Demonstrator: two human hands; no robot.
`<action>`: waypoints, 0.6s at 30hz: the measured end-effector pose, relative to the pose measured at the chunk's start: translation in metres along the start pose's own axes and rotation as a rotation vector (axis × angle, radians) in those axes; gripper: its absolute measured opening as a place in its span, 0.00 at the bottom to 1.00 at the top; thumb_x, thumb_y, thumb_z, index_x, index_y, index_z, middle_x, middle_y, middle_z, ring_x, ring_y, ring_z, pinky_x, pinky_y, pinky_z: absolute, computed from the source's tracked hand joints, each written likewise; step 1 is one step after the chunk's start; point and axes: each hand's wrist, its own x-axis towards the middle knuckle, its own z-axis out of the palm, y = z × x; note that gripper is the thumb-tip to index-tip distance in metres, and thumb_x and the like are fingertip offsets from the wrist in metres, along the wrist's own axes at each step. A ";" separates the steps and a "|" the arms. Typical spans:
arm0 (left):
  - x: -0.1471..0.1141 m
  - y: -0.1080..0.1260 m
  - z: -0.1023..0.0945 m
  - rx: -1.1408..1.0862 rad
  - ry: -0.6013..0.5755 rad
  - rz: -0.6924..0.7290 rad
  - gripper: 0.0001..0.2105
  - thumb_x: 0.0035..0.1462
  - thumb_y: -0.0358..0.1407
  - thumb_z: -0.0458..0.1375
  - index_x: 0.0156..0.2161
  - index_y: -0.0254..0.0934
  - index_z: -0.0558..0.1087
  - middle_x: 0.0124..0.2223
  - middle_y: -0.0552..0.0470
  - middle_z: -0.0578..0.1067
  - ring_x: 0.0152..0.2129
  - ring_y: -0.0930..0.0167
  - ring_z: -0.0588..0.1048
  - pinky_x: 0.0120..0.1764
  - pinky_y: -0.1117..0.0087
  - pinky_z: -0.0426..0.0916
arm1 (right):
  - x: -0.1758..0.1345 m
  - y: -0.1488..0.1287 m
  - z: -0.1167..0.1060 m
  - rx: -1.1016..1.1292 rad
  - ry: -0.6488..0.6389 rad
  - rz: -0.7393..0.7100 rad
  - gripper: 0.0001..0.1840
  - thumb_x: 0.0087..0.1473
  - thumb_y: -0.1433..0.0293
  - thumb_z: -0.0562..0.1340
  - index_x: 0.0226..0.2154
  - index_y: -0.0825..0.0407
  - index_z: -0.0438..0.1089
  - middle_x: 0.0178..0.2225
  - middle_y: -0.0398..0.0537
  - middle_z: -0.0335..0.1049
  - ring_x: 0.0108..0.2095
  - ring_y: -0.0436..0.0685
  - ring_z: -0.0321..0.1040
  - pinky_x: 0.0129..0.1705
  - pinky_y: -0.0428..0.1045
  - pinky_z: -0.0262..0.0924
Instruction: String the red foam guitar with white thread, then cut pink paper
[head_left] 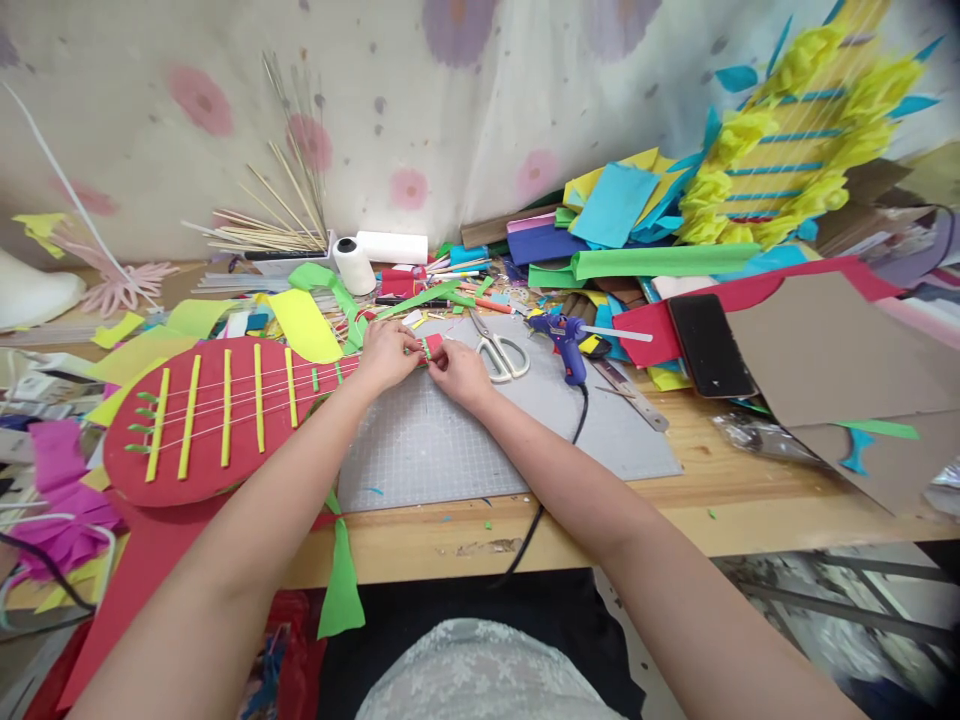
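A red craft guitar [202, 400] with yellow strips, green tabs and white strings lies at the left, its neck reaching right onto the grey cutting mat [442, 450]. My left hand [388, 355] rests at the end of the neck, fingers bent and pinched together. Close beside it, my right hand [457, 372] pinches at the small red tip of the neck, where small green pieces show. What sits between the fingertips is too small to make out. White-handled scissors [501, 350] lie just right of my right hand.
A purple glue gun [566, 340] with its black cord lies right of the scissors. Further right are a metal blade tool [630, 393], a black phone [712, 345] and cardboard [825, 340]. Thread spools [354, 265], sticks and coloured scraps crowd the back. A yellow-flowered guitar [787, 140] stands behind.
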 end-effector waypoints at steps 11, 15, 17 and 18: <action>0.007 0.012 -0.011 0.026 -0.079 -0.230 0.13 0.42 0.40 0.64 0.36 0.41 0.74 0.44 0.49 0.76 0.47 0.59 0.70 0.50 0.59 0.62 | -0.002 0.003 -0.001 0.044 0.011 -0.039 0.02 0.50 0.73 0.58 0.29 0.54 0.67 0.29 0.45 0.68 0.30 0.51 0.62 0.35 0.46 0.54; 0.013 0.011 -0.006 -0.046 -0.148 -0.378 0.21 0.38 0.39 0.66 0.41 0.41 0.70 0.48 0.46 0.74 0.47 0.59 0.70 0.47 0.60 0.63 | -0.004 0.002 -0.003 0.018 0.019 -0.038 0.03 0.49 0.73 0.58 0.30 0.53 0.67 0.30 0.46 0.68 0.32 0.52 0.62 0.36 0.46 0.55; 0.017 0.007 -0.004 -0.118 -0.159 -0.407 0.24 0.36 0.40 0.67 0.42 0.41 0.68 0.47 0.46 0.74 0.43 0.61 0.72 0.44 0.62 0.65 | -0.004 0.002 -0.004 0.015 0.015 -0.027 0.03 0.49 0.74 0.57 0.30 0.53 0.67 0.30 0.46 0.68 0.32 0.52 0.62 0.36 0.46 0.55; 0.018 0.005 -0.004 -0.164 -0.164 -0.411 0.24 0.35 0.40 0.67 0.42 0.41 0.68 0.46 0.47 0.74 0.41 0.62 0.73 0.42 0.64 0.66 | -0.004 0.002 -0.004 0.017 0.013 -0.022 0.04 0.49 0.74 0.57 0.30 0.53 0.67 0.30 0.46 0.67 0.32 0.52 0.62 0.36 0.46 0.55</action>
